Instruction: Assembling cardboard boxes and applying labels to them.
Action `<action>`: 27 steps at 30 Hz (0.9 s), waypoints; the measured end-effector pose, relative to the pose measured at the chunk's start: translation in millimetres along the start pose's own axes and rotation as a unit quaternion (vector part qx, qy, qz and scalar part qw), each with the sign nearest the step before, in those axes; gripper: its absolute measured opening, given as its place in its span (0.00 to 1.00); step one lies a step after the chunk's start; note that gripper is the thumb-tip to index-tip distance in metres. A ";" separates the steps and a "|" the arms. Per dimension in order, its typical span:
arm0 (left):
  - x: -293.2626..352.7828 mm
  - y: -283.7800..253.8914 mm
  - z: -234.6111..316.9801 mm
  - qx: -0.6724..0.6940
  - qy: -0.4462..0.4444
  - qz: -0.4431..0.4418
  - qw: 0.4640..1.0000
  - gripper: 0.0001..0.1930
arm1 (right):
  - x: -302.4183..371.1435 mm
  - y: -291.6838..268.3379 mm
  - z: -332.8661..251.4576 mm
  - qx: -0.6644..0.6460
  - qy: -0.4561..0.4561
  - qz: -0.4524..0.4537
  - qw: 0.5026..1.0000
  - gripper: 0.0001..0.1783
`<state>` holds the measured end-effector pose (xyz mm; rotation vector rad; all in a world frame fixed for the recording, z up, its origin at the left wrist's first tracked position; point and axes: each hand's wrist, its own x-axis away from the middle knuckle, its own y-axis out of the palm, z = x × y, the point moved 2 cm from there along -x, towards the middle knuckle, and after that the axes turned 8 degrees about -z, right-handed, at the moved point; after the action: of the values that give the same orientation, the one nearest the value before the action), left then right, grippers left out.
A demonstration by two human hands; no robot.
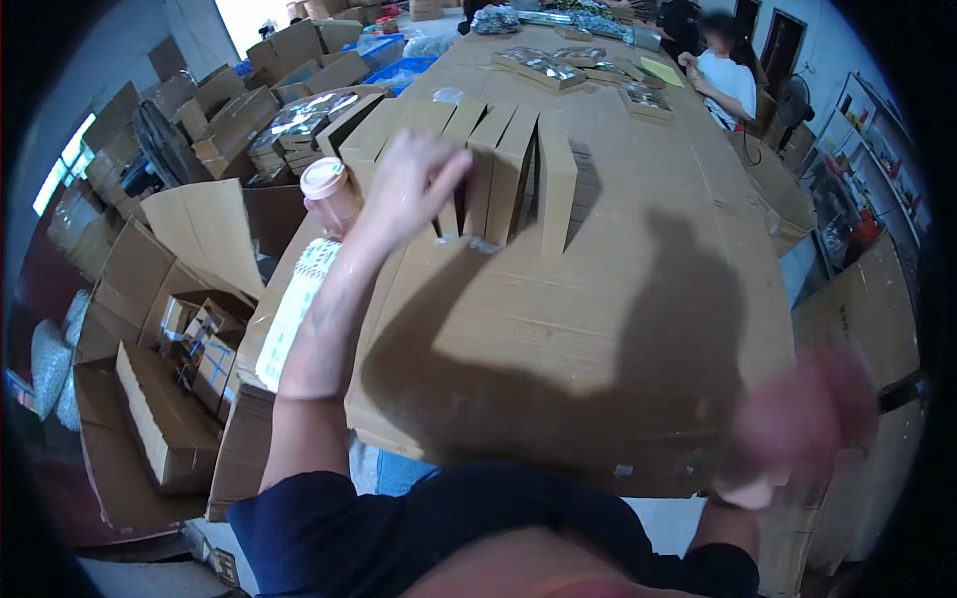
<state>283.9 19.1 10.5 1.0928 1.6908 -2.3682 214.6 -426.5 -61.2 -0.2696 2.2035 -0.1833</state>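
My left hand (414,184) reaches over a row of flat brown cardboard boxes (506,184) standing on edge on the table. Its fingers are curled, the thumb pointing right. They hide part of the row, so what they hold, if anything, cannot be made out. The rightmost flat box (558,194) stands slightly apart from the others. Beside my left wrist is a pink cup with a pale lid (329,194). Off the table's right edge, my right hand (807,409) is smeared by motion; its fingers cannot be read.
The cardboard-covered table (638,329) stretches far ahead, with clear-windowed packages (543,68) at its far end. Open cartons (164,419) crowd the left side. White patterned sheets (299,299) lie along the left edge. A person (723,80) is at the far right, near a fan (795,100).
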 end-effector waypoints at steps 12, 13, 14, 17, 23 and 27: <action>-67.0 77.5 -50.2 -0.232 -0.046 0.037 0.971 0.37 | -154.7 189.2 216.9 -0.472 0.413 0.019 0.779 0.32; -60.8 75.0 -41.1 -0.159 -0.044 0.029 0.986 0.38 | -146.1 189.2 201.0 -0.474 0.412 0.022 0.778 0.32; -55.3 68.9 -25.3 0.053 -0.138 -0.071 0.986 0.41 | -135.2 184.9 181.9 -0.479 0.353 0.007 0.804 0.31; -30.9 59.7 -0.4 0.238 -0.087 -0.029 0.967 0.43 | -109.2 178.4 121.8 -0.389 0.274 0.015 0.879 0.30; 15.1 42.5 6.5 0.543 -0.142 0.002 0.828 0.40 | -71.0 181.7 53.5 0.272 -0.022 -0.001 0.962 0.41; 31.2 83.2 -44.7 0.570 -0.207 -0.162 0.779 0.34 | -47.6 226.2 0.7 0.380 0.048 -0.151 0.911 0.44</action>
<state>317.5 33.8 -82.0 0.1333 0.1563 -3.5345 214.2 -195.9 -76.4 -0.1569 1.9977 -1.2107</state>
